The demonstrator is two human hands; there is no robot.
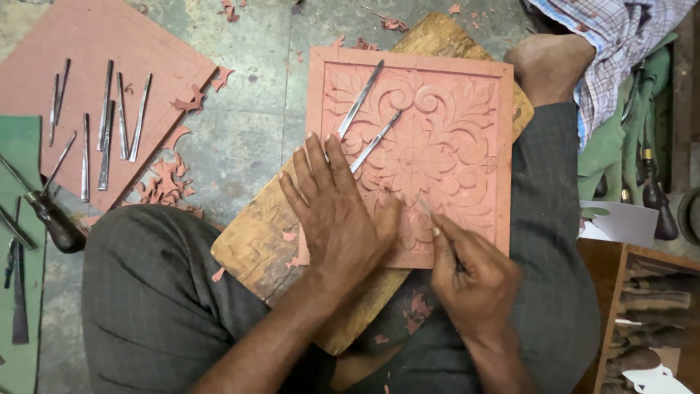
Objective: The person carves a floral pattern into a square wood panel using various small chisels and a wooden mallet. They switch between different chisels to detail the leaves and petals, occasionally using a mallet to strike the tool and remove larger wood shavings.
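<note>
Carving step in hand: the carved panel (437, 131), a square reddish slab with a floral relief, lies on a wooden board (255, 248) across the seated person's lap, and everything here is placed against that panel. Left hand (339, 211) lies flat on the panel's lower-left corner, fingers spread and released, pressing it steady. Right hand (474, 281) sits at the panel's lower edge, fingers clenched around a thin carving tool (430, 219) whose tip meets the relief near the lower middle. Two loose metal chisels (368, 109) lie on the panel's upper left, just above the left fingertips. Judged from this, a fine detail cut is under way; the next stroke likely calls for a firm hold-down and small controlled pressure so the petal edge does not chip. Left of the panel: a plain reddish slab (95, 44) carrying a row of chisels, and reddish shavings (168, 182) on the floor. Right of it: a white paper sheet (620, 222); no label legible.
</note>
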